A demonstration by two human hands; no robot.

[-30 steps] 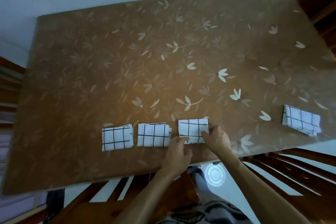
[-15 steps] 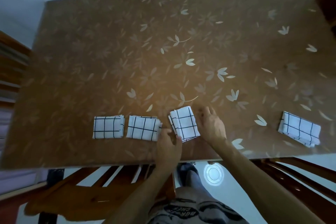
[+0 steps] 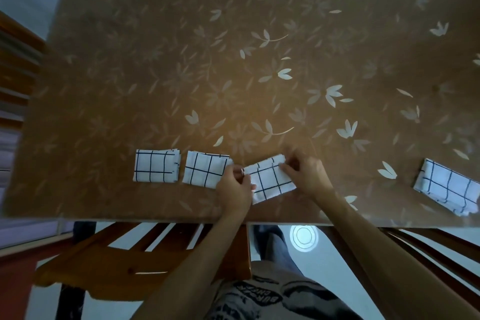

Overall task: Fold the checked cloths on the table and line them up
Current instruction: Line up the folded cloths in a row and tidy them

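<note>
We hold the third folded cloth (image 3: 270,180) between both hands near the tabletop's (image 3: 155,60) near edge. Our left hand (image 3: 235,188) pinches its left end and our right hand (image 3: 306,173) pinches its far right corner, likely so we can turn it, since it lies tilted against the row. The first cloth (image 3: 156,169) and second cloth (image 3: 205,172) sit side by side to its left, squared along that same edge. A fourth cloth (image 3: 448,187) lies well apart by the near right corner, skewed, probably waiting to join the line.
</note>
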